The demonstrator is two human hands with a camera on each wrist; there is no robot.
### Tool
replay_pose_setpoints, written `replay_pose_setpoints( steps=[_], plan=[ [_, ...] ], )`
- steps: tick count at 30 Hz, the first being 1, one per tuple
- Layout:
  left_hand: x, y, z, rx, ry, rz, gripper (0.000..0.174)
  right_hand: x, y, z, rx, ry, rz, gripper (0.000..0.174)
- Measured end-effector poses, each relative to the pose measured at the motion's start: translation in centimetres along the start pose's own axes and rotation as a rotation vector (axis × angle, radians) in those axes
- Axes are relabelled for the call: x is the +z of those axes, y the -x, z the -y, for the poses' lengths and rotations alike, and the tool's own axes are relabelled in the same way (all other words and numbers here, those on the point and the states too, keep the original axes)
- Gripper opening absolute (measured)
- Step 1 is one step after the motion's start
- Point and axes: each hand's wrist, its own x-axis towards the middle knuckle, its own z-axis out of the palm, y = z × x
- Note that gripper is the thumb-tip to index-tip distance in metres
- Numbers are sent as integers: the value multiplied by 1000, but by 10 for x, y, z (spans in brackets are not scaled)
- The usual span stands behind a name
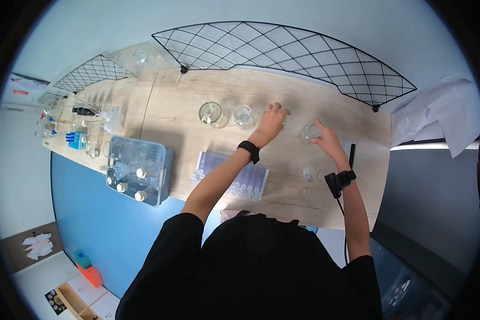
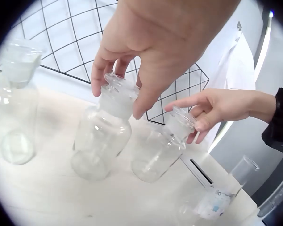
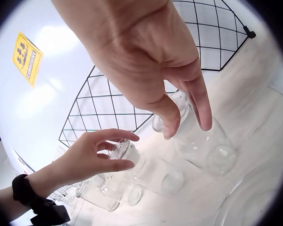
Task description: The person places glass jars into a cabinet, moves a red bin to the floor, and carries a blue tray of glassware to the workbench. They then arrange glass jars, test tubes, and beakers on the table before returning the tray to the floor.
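Nearest: purple tube rack (image 1: 258,176) on counter (image 1: 282,154), L forearm passes over it; keep elbow up, don't drag across tubes. Labelled flask (image 1: 308,173) near R wrist; cable (image 1: 341,213) hangs close, prob. snag risk, keep off glass.

Next out: L hand (image 1: 272,124) & R hand (image 1: 329,141), both arms extended fwd, hands coming in from above. L fingers curled round L stopper (image 2: 120,90) atop L bottle (image 2: 101,146); R fingers likewise at R stopper (image 2: 180,123) on R bottle (image 2: 158,150), thumb one side, fingers other. Grip force: can't tell. Both bottles stand on counter, apart.

Handling: pinch evenly, keep stoppers vertical, slight twist, no sideways levering (glass may stick/chip). If shifting a whole bottle, better take neck/body, since stopper alone could slip out.

Middle bottle (image 1: 244,117) just beside L hand, end bottle (image 1: 213,114) further L; watch knuckles. Far: wire grid (image 1: 282,50) behind; leave gap.
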Motion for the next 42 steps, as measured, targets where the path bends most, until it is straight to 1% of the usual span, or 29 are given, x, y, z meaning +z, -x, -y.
replay_pose_setpoints(
  steps=[5,7,10,12,13,14,15,16,17,18,19,21,22,23,24,25,27,28,30,34,36,37,39,40,42],
  plan=[
    [-2,1,6,5,108,14,47,2,-6,2,22,-4,-8,69],
    [-2,2,6,4,108,14,47,1,-7,5,28,-9,-10,70],
    [1,1,5,-19,104,20,49,0,-10,7,53,-2,15,70],
    [-6,5,-8,-39,100,32,52,-3,-9,10,107,1,74,72],
    [-7,10,-19,-21,-61,-115,55,-4,-7,8,110,0,69,72],
    [-13,14,-33,0,-222,-262,59,-3,-4,4,56,-20,20,73],
    [-17,19,-46,8,-223,-257,59,-5,-1,2,3,-39,-27,74],
    [-20,24,-59,19,-121,-271,60,-9,5,-1,8,-44,-30,74],
    [-21,32,-68,29,-20,-282,61,-18,13,0,68,-115,-69,74],
    [-16,43,-74,61,48,-209,58,-25,23,-1,129,-186,-108,74],
    [-11,54,-80,93,116,-137,55,-28,35,-7,135,-188,-110,74],
    [-2,78,-85,85,286,247,50,-38,66,-25,200,-286,-178,69],
    [4,87,-90,87,288,248,50,-36,85,-45,229,-271,-139,64],
    [10,96,-94,37,377,372,50,-26,104,-67,256,-257,-99,59],
    [15,102,-98,-13,465,497,50,-15,124,-76,316,-221,-81,56],
    [19,104,-102,-11,464,499,50,-3,144,-82,375,-185,-64,53],
    [28,107,-111,-45,477,343,52,19,175,-81,310,-187,-27,53],
    [34,104,-114,-43,479,347,52,27,188,-76,315,-187,-28,53],
    [47,96,-117,-56,495,227,56,38,200,-48,320,-356,-19,52],
    [64,89,-120,15,434,223,53,43,198,-11,371,-376,-35,53],
    [74,86,-118,-77,518,287,50,44,193,-3,357,-312,23,50],
    [79,86,-117,-70,517,297,50,49,194,-4,365,-318,16,50],
    [82,86,-117,-69,535,236,45,61,195,-10,233,-352,-60,43],
    [83,87,-117,-68,531,241,45,64,196,-13,235,-358,-61,43],
    [81,87,-118,-77,540,223,44,68,196,-15,224,-374,-79,37]
  ],
)
